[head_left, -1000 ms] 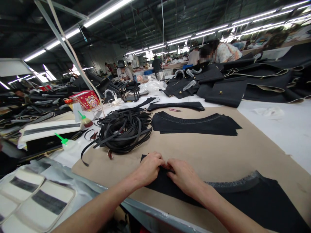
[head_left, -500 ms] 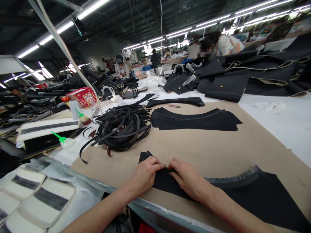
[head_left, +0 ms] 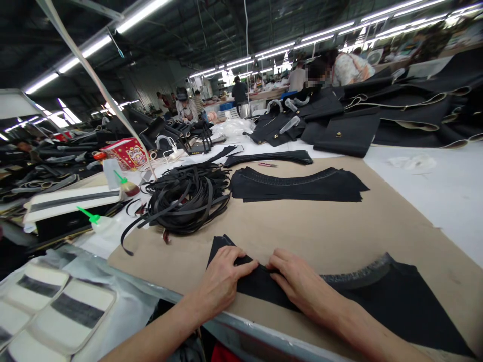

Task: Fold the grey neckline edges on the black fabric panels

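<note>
A long black fabric piece (head_left: pixel 400 296) with a curved upper edge lies along the near side of the brown board (head_left: pixel 320 231). Dull grey, glue-like residue shows along the right part of that curve. Toward the piece's left end, my left hand (head_left: pixel 222 276) is closed on the edge, its thumb stretched along it. A small gap to the right, my right hand (head_left: pixel 298 279) pinches the same edge, fingertips bent down; what lies under them is hidden. Beyond my hands rests a stack of similar curved black pieces (head_left: pixel 298 188).
Coiled black strips (head_left: pixel 184 211) lie at the board's left. Small red-handled snips (head_left: pixel 267 164) sit behind the stack. Two green-tipped bottles (head_left: pixel 100 222) stand at the left. Black bag parts (head_left: pixel 347 130) are heaped at the back right. Several people are at work farther off.
My left thumb has straightened along the edge, and the gap between my hands is slightly wider. The black piece has shifted a little leftward in view, as has the whole scene.
</note>
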The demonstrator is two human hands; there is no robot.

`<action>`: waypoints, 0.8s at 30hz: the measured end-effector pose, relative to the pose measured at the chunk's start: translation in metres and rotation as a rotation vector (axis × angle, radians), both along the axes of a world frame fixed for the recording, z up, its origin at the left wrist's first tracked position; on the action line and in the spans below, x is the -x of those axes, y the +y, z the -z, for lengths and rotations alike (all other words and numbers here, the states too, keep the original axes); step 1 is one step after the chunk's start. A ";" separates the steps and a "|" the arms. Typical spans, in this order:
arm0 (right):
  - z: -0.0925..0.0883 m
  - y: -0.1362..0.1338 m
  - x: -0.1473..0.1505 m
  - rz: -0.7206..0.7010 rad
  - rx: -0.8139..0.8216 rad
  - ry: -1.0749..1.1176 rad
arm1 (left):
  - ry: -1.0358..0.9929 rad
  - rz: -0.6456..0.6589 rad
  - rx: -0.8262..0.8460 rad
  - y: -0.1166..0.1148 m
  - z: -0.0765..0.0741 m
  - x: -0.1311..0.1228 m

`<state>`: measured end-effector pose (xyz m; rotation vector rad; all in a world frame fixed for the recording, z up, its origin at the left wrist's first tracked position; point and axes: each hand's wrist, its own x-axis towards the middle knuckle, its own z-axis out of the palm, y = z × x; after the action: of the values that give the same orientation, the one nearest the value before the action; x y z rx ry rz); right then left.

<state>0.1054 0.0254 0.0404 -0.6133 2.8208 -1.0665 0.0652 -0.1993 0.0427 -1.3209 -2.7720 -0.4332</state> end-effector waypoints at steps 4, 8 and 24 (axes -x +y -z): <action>-0.001 0.008 -0.005 -0.013 0.003 -0.017 | 0.035 0.014 -0.011 -0.002 0.005 -0.004; -0.002 0.015 -0.009 -0.005 -0.030 -0.022 | 0.063 0.008 0.022 -0.004 0.012 -0.007; 0.003 0.016 -0.017 -0.007 -0.074 0.067 | 0.044 -0.108 -0.187 0.053 0.019 -0.044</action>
<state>0.1227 0.0413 0.0376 -0.6637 2.8980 -0.9529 0.1089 -0.1460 0.0238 -1.1212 -2.6739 -0.6311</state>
